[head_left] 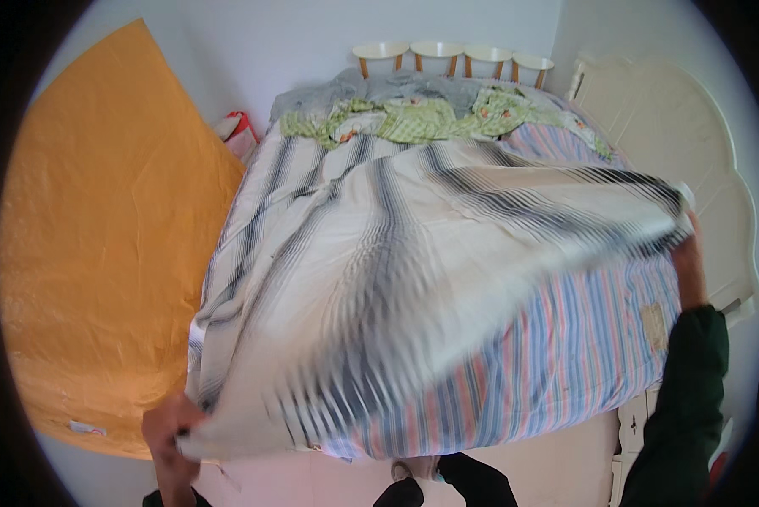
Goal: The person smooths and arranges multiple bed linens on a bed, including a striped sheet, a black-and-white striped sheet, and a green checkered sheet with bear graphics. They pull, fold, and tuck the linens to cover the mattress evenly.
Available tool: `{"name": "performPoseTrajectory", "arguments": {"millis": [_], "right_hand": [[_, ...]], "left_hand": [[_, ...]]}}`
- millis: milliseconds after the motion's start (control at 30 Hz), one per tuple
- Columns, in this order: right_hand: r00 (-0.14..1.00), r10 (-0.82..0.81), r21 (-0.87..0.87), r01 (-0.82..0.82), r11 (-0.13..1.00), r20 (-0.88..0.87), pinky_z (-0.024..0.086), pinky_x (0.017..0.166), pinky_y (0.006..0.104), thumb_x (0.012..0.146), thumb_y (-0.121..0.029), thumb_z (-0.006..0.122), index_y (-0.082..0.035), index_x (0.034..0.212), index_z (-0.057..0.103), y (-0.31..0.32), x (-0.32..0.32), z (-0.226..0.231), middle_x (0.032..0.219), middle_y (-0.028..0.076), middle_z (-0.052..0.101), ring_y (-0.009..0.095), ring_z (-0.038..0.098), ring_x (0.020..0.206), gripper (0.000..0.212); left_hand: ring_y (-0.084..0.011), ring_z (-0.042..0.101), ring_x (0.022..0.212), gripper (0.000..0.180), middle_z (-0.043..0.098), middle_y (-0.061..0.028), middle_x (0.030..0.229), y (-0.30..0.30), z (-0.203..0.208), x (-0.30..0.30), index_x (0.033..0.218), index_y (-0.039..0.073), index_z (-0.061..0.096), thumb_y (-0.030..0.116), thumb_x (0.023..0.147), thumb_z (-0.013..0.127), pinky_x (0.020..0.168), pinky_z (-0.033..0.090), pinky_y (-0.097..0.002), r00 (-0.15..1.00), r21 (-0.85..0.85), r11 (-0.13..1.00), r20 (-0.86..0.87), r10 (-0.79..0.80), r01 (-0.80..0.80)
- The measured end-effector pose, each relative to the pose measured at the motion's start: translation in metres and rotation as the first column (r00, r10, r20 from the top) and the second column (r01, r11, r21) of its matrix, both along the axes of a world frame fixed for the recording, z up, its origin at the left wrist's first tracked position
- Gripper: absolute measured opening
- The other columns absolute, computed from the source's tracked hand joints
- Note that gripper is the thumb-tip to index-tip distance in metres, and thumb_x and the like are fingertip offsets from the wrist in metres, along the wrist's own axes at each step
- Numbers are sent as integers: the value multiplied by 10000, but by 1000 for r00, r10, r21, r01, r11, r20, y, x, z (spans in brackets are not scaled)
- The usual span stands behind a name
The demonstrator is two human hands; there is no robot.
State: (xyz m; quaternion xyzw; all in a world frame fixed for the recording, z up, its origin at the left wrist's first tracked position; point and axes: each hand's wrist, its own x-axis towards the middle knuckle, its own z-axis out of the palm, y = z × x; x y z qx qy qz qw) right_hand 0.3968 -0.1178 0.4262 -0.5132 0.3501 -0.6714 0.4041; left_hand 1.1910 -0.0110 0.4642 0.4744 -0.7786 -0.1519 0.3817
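Note:
A white bed sheet with dark stripes (447, 241) spreads over much of the bed, its near part lifted and smeared by motion. My left hand (172, 427) grips its near left corner, low beside the bed's foot end. On the far right, near the headboard, my right hand (686, 241) is closed on another corner, with that arm stretched out. Beneath the sheet shows a mattress in pink and blue striped cloth (557, 338), bare along its near right side.
A crumpled green patterned quilt (430, 118) and grey bedding (329, 91) lie at the far side. Several white stools (437, 51) stand against the wall. A large orange-covered panel (109, 245) leans at left; a cream headboard (666, 118) stands at right. My feet are on the pale floor (557, 465).

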Motion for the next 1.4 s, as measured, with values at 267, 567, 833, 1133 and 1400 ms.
{"name": "performPoseTrajectory", "arguments": {"millis": [267,567,833,1133,1400], "right_hand": [[855,-508,288,515,808,-103,341,1040,332,1000,-300,412,-26,1375,406,330,-127,-87,1349,109,478,226,460,1232,465],[934,-348,754,286,591,-81,484,787,289,885,-212,611,-28,1205,535,338,-19,-230,1045,58,589,143,582,916,376],[928,-270,701,371,609,-256,489,822,300,891,-207,610,-1,1265,480,334,-38,-244,1081,95,587,192,599,972,446],[622,55,466,521,715,-781,462,925,366,894,-232,618,-21,1323,445,374,-133,-328,1249,121,537,239,534,1154,508],[938,-345,875,187,447,-25,423,967,382,932,-257,554,-66,1372,402,392,-144,-343,1292,105,536,241,516,1184,503]], "left_hand": [[-333,624,711,571,634,-162,773,83,-4,-77,942,-12,663,535,874,515,628,482,-403,809,740,378,-381,-449,557],[-157,636,927,335,693,-74,1001,149,-215,-91,1092,34,652,233,830,716,843,482,-266,846,998,-13,-61,-530,63],[-309,633,908,264,675,-127,987,198,-313,-121,1041,93,673,233,820,703,784,495,-373,920,941,337,108,-376,27],[-284,620,864,160,624,-72,901,236,-324,-152,976,105,627,117,816,621,711,479,-375,978,820,572,105,-178,16],[-244,578,884,168,561,-53,843,254,-365,-172,938,102,645,81,776,604,735,466,-362,928,661,750,262,-265,28]]}}
